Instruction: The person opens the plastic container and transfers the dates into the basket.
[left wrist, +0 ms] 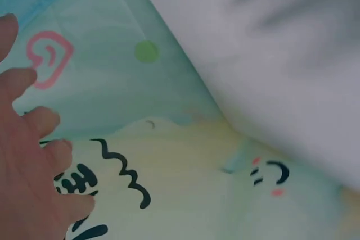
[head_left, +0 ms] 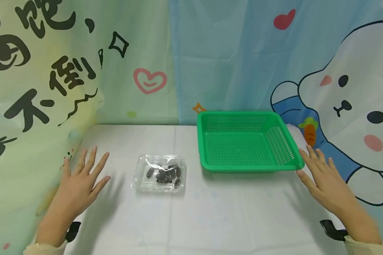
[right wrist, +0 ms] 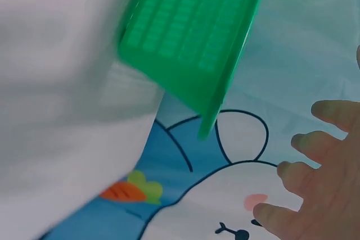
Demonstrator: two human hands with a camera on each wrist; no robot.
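Observation:
A clear plastic clamshell box with several small dark pieces inside sits left of the middle of the white table; what the pieces are is hard to tell. To its right stands a green perforated plastic basket, also visible in the right wrist view. My left hand hovers with spread fingers to the left of the box, apart from it. Near the basket's front right corner, my right hand is held up with fingers spread and nothing in it; whether a fingertip touches the rim cannot be told.
A white cloth covers the table. Behind and along the sides hangs a printed curtain with hearts, lettering and a cartoon bear. Black wrist straps show at both wrists.

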